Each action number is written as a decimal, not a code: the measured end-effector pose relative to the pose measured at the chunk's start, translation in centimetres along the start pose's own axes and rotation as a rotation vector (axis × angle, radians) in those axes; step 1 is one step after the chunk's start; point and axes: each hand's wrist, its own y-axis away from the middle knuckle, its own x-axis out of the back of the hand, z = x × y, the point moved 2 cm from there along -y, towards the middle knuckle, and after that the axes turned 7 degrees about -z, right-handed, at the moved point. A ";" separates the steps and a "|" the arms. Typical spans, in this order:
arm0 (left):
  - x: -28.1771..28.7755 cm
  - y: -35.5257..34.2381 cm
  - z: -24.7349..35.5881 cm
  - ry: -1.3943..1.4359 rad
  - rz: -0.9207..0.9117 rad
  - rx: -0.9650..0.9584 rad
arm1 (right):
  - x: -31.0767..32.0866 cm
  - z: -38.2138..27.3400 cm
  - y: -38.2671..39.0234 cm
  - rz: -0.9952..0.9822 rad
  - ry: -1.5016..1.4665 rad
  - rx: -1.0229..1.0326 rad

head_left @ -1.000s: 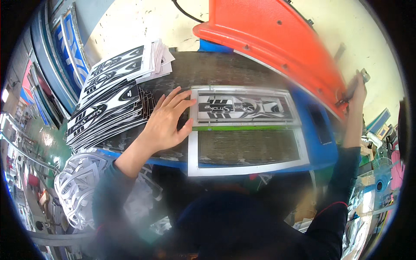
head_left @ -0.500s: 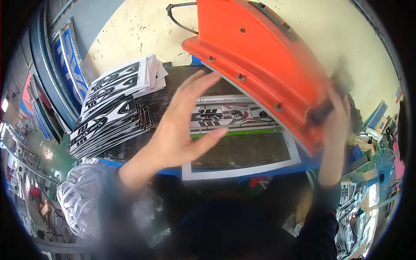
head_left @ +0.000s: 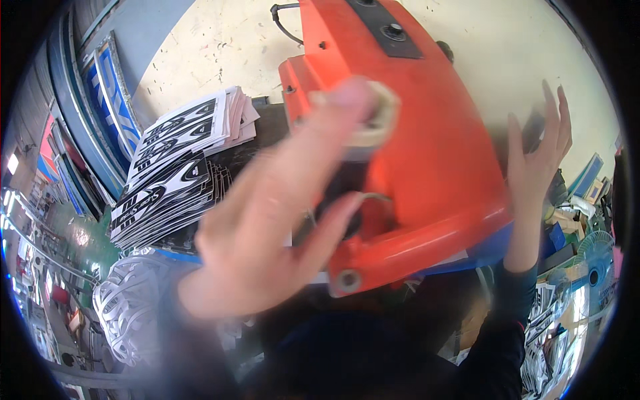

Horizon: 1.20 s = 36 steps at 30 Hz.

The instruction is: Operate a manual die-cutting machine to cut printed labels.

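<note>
The red swing arm of a press machine (head_left: 433, 147) covers the middle of the dark worktop, hiding the printed strip and pale frame there. A black dial (head_left: 394, 31) sits on its top panel. My left hand (head_left: 260, 220), somewhat blurred, is raised at the arm's near left side. Its fingers reach to a cream, rounded part (head_left: 385, 123), and its thumb points apart toward a dark grip below; firm contact cannot be made out. At the arm's right side, my right hand (head_left: 539, 157) is open with its fingers spread, holding nothing.
Stacked white sheets with black graphics (head_left: 180, 130) and a darker printed stack (head_left: 160, 200) lie on the left of the worktop. White strip scraps (head_left: 127, 300) bulge below them. Blue panels (head_left: 107, 93) lean at far left. A fan (head_left: 595, 257) stands at right.
The red arm has swung toward me and left, covering the strip and frame. My right hand has come off it and spread. My left hand now meets its near end.
</note>
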 end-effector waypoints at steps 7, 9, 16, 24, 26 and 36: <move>1.8 0.9 -0.7 -0.070 0.234 0.354 | -0.5 2.3 0.1 0.106 -0.236 -0.059; 2.0 1.4 -1.5 -0.181 0.338 0.438 | -0.4 1.5 0.1 0.120 -0.222 -0.044; 2.7 2.9 -2.9 -0.303 0.468 0.461 | -0.7 0.1 0.3 0.158 -0.345 0.008; 1.5 3.8 -3.3 -0.278 0.498 0.470 | -0.9 0.1 1.6 0.134 -0.431 0.000; 1.4 4.1 -3.5 -0.264 0.499 0.472 | -1.1 0.1 1.7 0.120 -0.459 -0.009; 0.7 5.6 -4.9 0.166 0.634 0.337 | -1.5 1.3 1.2 0.064 -0.522 0.025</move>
